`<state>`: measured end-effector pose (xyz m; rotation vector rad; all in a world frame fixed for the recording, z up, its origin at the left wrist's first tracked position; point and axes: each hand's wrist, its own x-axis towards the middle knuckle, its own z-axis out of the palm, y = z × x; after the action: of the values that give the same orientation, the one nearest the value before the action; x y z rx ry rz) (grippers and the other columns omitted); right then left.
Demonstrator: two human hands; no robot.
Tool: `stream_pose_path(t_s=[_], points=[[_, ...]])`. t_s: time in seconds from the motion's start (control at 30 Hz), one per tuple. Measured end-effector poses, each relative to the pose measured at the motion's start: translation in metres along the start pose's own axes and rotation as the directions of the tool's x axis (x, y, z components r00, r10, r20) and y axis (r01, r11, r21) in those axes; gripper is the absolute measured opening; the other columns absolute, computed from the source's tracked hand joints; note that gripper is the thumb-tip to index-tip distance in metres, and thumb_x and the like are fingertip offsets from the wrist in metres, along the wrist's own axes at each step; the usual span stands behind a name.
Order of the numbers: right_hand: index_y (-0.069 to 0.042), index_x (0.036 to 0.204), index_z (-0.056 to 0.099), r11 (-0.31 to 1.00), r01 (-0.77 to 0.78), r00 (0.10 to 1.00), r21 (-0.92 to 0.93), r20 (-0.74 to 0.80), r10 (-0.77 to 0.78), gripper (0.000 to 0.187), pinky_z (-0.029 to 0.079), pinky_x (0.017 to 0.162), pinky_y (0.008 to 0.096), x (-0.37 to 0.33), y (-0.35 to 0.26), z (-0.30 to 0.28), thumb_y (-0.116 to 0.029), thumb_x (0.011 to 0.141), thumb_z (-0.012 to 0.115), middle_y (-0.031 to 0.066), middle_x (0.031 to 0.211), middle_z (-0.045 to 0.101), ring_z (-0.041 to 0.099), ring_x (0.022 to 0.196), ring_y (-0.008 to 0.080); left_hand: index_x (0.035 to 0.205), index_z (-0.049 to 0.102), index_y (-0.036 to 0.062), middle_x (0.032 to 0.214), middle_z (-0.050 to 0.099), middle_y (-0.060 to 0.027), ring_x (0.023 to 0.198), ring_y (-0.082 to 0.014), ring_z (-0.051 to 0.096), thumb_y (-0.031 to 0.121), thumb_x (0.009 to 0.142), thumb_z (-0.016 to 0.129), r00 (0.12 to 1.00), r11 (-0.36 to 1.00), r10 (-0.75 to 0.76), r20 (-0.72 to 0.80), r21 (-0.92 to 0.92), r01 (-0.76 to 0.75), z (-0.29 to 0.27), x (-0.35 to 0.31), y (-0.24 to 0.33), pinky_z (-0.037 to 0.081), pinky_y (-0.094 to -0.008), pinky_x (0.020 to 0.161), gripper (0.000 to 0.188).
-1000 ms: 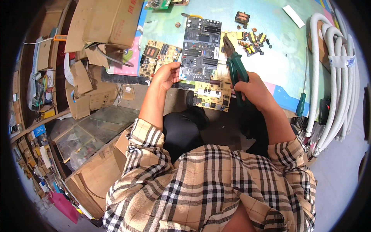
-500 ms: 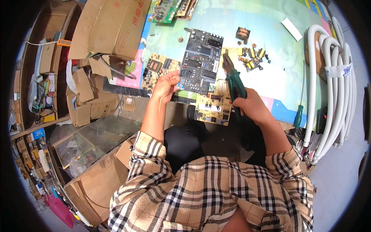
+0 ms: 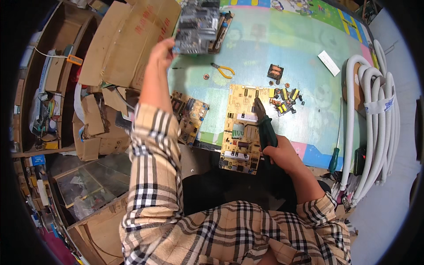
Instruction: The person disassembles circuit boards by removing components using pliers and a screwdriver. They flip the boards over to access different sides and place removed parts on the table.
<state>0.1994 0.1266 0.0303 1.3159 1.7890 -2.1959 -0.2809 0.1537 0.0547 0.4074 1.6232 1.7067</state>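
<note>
My left hand (image 3: 162, 49) grips the near left corner of a dark circuit board (image 3: 197, 27), which is blurred and held over the far left of the table. Closed around the green handles of large pliers (image 3: 266, 132) is my right hand (image 3: 285, 154). The pliers' dark jaws lie over a long tan circuit board (image 3: 238, 108), whose near end sticks out past the table edge. Another tan circuit board (image 3: 192, 118) rests left of it, partly behind my left sleeve. Yellow-handled small pliers (image 3: 224, 70) lie beyond the long board.
A pile of small electronic parts (image 3: 285, 100) and a copper-wound transformer (image 3: 275, 71) lie right of the boards. A green-handled screwdriver (image 3: 335, 154) and coiled white hose (image 3: 375, 119) are at the right. A cardboard box (image 3: 132, 39) stands at the left, by wooden shelves (image 3: 31, 148).
My left hand has carried the dark board away to the far left, exposing the long tan board and yellow-handled pliers. My right hand still holds the green pliers. The whole view has shifted.
</note>
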Motion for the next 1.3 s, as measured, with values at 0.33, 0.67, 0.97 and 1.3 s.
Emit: stream_pose_path(t_s=[0.33,0.67,0.97,1.3], points=[[0.006,0.083,0.056,0.998,0.045,0.999,0.039,0.007,-0.045,0.019,0.042,0.049,0.0308,-0.007,-0.006,0.003,-0.01,0.073,0.057,0.0072,0.062,0.054,0.052,0.049,0.0161,0.08,0.061,0.0051,0.07,0.049,-0.0028,0.06,-0.016,0.049,0.013,0.08,0.06,0.904,0.961,0.079,-0.421,0.272,0.042,-0.136,-0.056,-0.047,0.048,-0.0358,0.058,0.008],[0.002,0.086,0.062,0.997,0.012,1.0,-0.07,-0.012,-0.013,0.02,0.037,0.048,0.0265,-0.021,-0.013,0.014,-0.007,0.071,0.055,0.0058,0.072,0.059,0.047,0.051,0.0119,0.087,0.062,0.0004,0.072,0.063,-0.0082,0.056,-0.0195,0.061,0.009,0.087,0.053,0.631,0.913,-0.384,-0.674,-0.178,0.366,-0.137,-0.248,-0.211,0.049,-0.0345,0.045,0.012],[0.003,0.088,0.063,0.998,0.011,1.0,-0.059,0.014,-0.01,0.021,0.037,0.049,0.0258,-0.024,-0.011,0.018,-0.006,0.071,0.054,0.0076,0.079,0.063,0.047,0.053,0.0118,0.123,0.057,0.0131,0.112,0.066,-0.0027,0.092,-0.0212,0.066,0.01,0.091,0.057,0.806,0.814,-0.511,-0.3,-0.469,0.342,-0.13,-0.247,-0.218,0.055,-0.0377,0.079,0.032],[0.004,0.086,0.061,0.998,0.012,1.0,-0.06,0.026,-0.01,0.02,0.038,0.048,0.0263,-0.024,-0.011,0.019,-0.006,0.072,0.054,0.0081,0.08,0.064,0.048,0.052,0.0122,0.127,0.052,0.0066,0.122,0.06,-0.0114,0.111,-0.0261,0.06,-0.003,0.09,0.052,0.972,0.805,-0.164,-0.17,-0.593,0.033,-0.117,-0.257,-0.205,0.051,-0.0424,0.095,0.038]])
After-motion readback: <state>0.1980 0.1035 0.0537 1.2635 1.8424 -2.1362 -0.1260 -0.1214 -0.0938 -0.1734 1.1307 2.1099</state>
